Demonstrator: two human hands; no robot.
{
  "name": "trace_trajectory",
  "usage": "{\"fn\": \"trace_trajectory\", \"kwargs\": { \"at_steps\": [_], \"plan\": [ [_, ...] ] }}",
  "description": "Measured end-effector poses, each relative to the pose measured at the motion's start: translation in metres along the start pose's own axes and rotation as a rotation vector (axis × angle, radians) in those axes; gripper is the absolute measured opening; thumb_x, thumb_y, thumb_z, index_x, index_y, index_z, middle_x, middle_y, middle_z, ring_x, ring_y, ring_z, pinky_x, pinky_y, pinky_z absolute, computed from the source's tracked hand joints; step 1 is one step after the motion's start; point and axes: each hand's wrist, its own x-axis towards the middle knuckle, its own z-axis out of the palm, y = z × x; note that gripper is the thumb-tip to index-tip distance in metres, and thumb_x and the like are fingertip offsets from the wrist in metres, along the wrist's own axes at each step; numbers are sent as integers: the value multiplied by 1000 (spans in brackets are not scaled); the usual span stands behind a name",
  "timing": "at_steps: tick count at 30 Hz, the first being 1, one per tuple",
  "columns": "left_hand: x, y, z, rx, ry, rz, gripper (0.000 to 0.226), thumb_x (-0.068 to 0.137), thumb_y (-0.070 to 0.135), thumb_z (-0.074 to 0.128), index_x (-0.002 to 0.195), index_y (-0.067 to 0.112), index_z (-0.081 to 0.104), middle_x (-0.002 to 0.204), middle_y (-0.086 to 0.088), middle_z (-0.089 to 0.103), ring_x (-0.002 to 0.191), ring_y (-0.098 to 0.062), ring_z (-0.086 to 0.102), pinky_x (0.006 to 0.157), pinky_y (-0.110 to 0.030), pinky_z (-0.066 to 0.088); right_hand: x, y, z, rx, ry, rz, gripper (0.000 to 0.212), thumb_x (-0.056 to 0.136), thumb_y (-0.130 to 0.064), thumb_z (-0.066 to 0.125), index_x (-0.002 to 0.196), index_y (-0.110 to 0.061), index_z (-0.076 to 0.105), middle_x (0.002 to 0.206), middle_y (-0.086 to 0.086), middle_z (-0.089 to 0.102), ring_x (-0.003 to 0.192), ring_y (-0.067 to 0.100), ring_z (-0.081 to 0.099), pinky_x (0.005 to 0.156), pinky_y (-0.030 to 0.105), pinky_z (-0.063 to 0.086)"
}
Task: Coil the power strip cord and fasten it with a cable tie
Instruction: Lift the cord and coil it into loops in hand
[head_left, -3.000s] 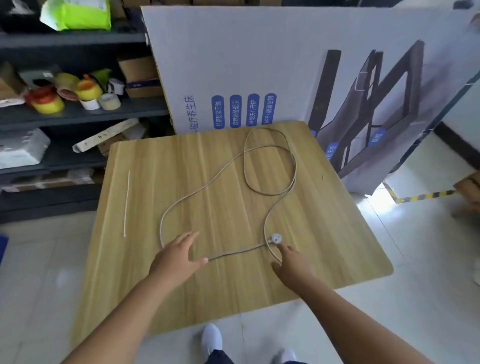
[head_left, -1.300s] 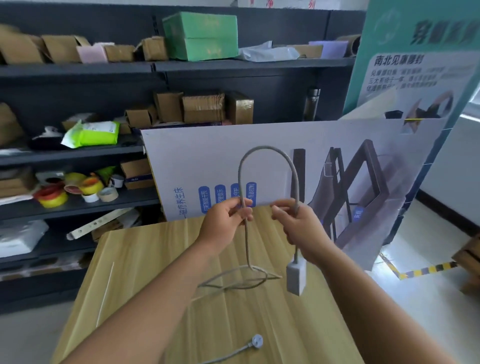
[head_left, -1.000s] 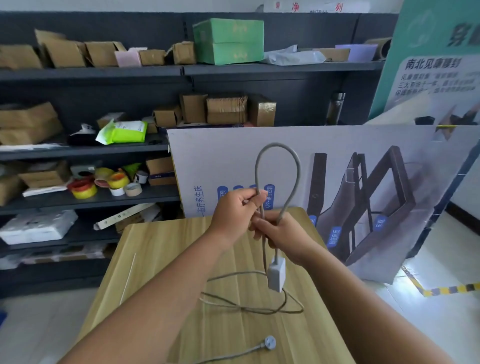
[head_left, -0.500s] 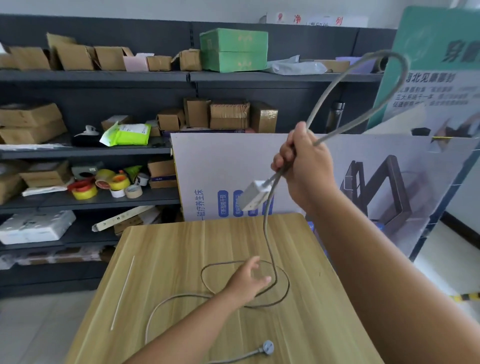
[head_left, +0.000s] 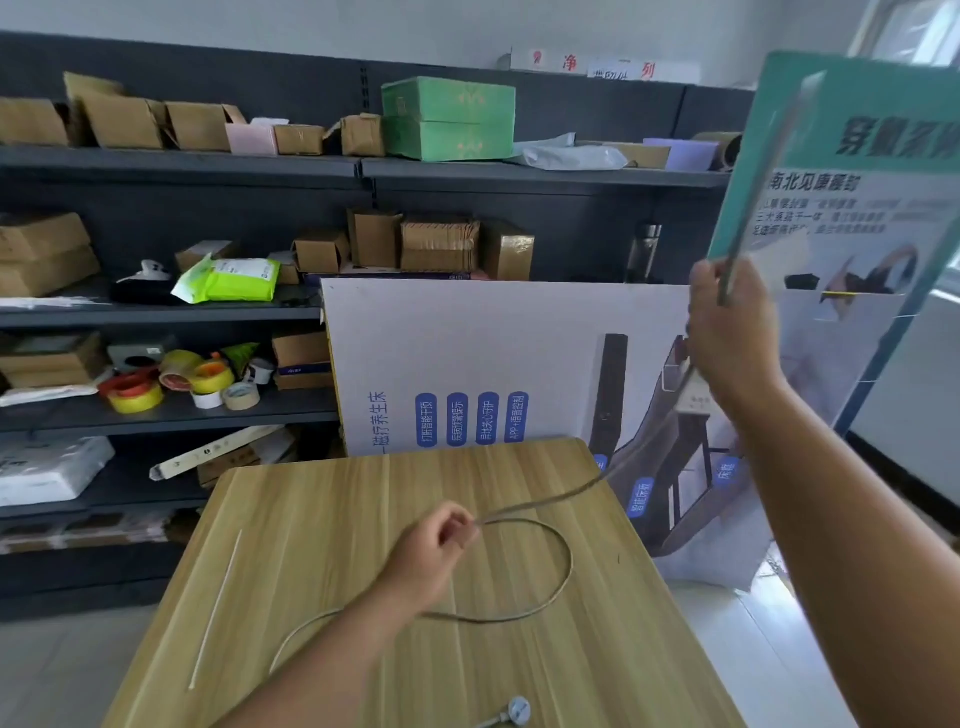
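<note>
My right hand (head_left: 727, 332) raised at far right, gripping the grey cord (head_left: 558, 587), my left hand (head_left: 431, 558) pinching it over the worktop (head_left: 597, 665), cable tie (head_left: 215, 608) lying at left.

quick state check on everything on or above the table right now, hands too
cord: uncoiled, one loose loop on the table, part lifted
left hand: fingers pinching the cord low over the table
right hand: raised, gripping the cord
white block: hanging below the right hand
cable tie: flat on the table, unused
round plug end: lying on the table
</note>
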Motion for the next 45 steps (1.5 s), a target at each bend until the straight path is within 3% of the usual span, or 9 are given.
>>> {"fn": "trace_trajectory", "kwargs": {
  "at_steps": [6, 12, 18, 20, 23, 26, 30, 37, 45],
  "plan": [
    [27, 60, -84, 61, 198, 391, 14, 93, 30, 55, 97, 20, 64, 70, 11, 58, 61, -7, 53, 57, -12, 38, -57, 14, 16, -182, -649, 8, 19, 97, -29, 56, 93, -11, 59, 68, 1, 55, 53, 16, 47, 43, 22, 39],
    [40, 105, -60, 355, 291, 832, 21, 92, 7, 53, 113, 10, 51, 109, -7, 52, 69, 7, 46, 60, -9, 39, -125, 2, 67, 434, -889, 493, 27, 101, -31, 48, 85, -11, 56, 65, 3, 55, 46, 11, 50, 44, 23, 41],
    [42, 90, -42, 469, 379, 983, 21, 89, 7, 58, 100, 12, 42, 118, -17, 51, 68, -22, 59, 54, -39, 52, -152, 4, 74, 783, -1095, 755, 39, 105, -34, 39, 110, -4, 63, 84, 15, 74, 75, 28, 73, 72, 39, 60],
    [44, 82, -43, 458, 375, 960, 20, 90, 9, 59, 100, 13, 41, 124, -14, 44, 76, -21, 60, 59, -37, 55, -153, 9, 75, 842, -1113, 806, 48, 101, -45, 42, 115, -5, 63, 93, 18, 73, 75, 30, 72, 74, 40, 61],
    [43, 76, -41, 337, 408, 834, 17, 93, 20, 54, 100, 13, 40, 129, -17, 40, 85, -14, 54, 65, -25, 54, -157, 10, 77, 741, -1210, 670, 35, 93, -45, 59, 102, -12, 65, 95, 8, 70, 53, 11, 57, 48, 21, 50],
    [39, 68, -31, 114, 626, 614, 23, 93, 29, 48, 99, 8, 47, 119, -17, 42, 92, -2, 48, 79, -11, 47, -157, 9, 79, 681, -1254, 574, 21, 90, -30, 68, 95, -11, 59, 70, -1, 54, 42, 3, 37, 40, 16, 34],
    [27, 43, -10, -67, 823, 486, 13, 93, 21, 47, 105, 17, 43, 113, -9, 40, 98, -29, 56, 82, -48, 52, -156, 5, 74, 615, -1215, 638, 20, 97, -30, 57, 93, -11, 59, 52, -6, 36, 39, 6, 30, 37, 17, 25],
    [6, 28, 8, -263, 959, 372, 44, 85, 22, 45, 127, 12, 36, 125, -27, 38, 116, -36, 44, 101, -40, 38, -146, -11, 49, 433, -1180, 358, 21, 99, -22, 54, 80, -13, 56, 54, -5, 40, 43, 10, 31, 42, 21, 29],
    [29, -23, 31, -89, 153, -206, 73, 95, 19, 52, 153, 31, 10, 163, 2, 14, 147, -19, 22, 115, -40, 28, -88, -61, -12, 906, -1128, 204, 22, 98, -21, 47, 79, -13, 50, 52, -5, 36, 37, 5, 31, 40, 16, 31]
  ]
}}
